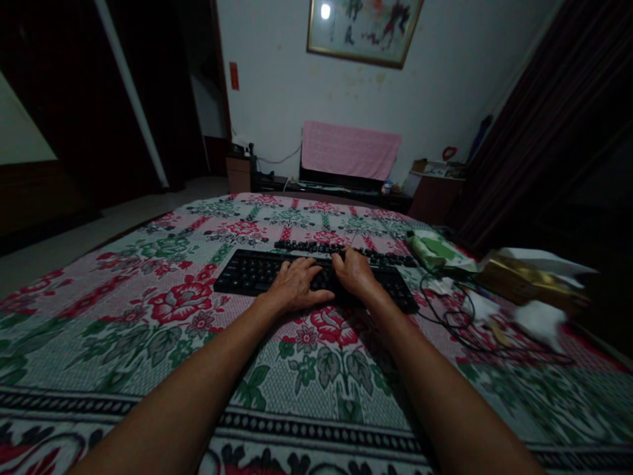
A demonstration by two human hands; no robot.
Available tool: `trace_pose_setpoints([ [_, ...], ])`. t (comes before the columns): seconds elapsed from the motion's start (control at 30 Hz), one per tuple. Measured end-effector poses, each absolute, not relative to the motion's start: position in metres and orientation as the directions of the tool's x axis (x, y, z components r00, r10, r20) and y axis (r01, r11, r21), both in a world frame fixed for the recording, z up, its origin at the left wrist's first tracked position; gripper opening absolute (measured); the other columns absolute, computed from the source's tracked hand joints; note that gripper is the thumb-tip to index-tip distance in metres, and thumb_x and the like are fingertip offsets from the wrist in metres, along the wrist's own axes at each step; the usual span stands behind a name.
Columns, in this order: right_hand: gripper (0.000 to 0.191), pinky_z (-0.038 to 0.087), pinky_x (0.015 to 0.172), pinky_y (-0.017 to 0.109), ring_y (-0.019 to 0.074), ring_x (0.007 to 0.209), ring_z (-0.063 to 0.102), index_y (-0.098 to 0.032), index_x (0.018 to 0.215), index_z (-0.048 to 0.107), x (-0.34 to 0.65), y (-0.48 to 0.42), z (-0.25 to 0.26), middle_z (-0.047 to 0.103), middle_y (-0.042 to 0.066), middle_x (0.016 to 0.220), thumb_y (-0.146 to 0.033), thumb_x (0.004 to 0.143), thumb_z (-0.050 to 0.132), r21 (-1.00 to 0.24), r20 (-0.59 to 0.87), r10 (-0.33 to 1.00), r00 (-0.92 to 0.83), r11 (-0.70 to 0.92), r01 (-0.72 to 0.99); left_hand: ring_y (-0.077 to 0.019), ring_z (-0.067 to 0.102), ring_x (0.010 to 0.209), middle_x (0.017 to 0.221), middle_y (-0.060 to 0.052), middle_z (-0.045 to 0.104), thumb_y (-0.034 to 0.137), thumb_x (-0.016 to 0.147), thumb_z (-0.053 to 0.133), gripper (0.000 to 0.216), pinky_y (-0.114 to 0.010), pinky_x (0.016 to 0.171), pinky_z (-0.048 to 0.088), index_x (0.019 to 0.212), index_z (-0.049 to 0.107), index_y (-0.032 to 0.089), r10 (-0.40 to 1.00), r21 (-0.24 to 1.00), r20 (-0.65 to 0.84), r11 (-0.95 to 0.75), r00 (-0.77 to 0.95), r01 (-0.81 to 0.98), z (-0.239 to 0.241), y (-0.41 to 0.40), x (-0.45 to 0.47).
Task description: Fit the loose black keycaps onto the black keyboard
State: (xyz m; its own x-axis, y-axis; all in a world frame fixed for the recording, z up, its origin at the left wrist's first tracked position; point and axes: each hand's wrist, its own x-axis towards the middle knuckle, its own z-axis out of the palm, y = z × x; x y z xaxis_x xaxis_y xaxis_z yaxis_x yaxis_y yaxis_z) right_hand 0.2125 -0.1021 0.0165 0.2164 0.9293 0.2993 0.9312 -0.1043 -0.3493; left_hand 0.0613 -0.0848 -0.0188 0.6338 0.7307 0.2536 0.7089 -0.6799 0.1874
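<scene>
A black keyboard (247, 269) lies on a flower-patterned cloth, partly covered by both hands. My left hand (297, 285) rests over its middle with the fingers spread and the thumb stretched to the right along the near edge. To the right of it, my right hand (353, 269) is over the keyboard, its fingers bent and drawn together at the far edge. What those fingertips hold, if anything, is too small and dark to make out. Just behind the keyboard runs a line of small black pieces (390, 258) resembling loose keycaps.
At the right lie a black cable (448, 323), a green tissue pack (440, 252), a gold box (529, 280) and crumpled white tissues (539, 320). Beyond the cloth, a pink towel (349, 150) hangs over a screen on a low cabinet.
</scene>
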Motion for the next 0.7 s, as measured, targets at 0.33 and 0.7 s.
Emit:
trace_pose_setpoints([
  [0.33,0.032,0.048,0.068,0.028,0.0203,0.071,0.066,-0.011,0.081,0.064,0.229,-0.090,0.015,0.070,0.015,0.081,-0.028,0.087,0.037,-0.628,0.124,0.951,0.283,-0.146,0.764,-0.0293,0.035,0.128,0.140,-0.009,0.042,0.068,0.076,0.043,0.069,-0.047,0.102,0.030,0.125,0.051,0.021,0.732,0.190,0.252,-0.679,0.633,0.710,-0.014,-0.089,0.062],
  [0.7,0.027,0.046,0.050,0.023,0.0125,0.048,0.057,-0.017,0.069,0.060,0.244,-0.086,0.002,0.068,0.006,0.066,-0.030,0.083,0.041,-0.840,0.184,0.950,0.251,0.019,0.542,-0.0284,0.034,0.130,0.141,-0.010,0.041,0.067,0.076,0.044,0.069,-0.046,0.104,0.027,0.127,0.050,0.020,0.729,0.207,0.258,-0.682,0.634,0.701,-0.016,-0.086,0.062],
])
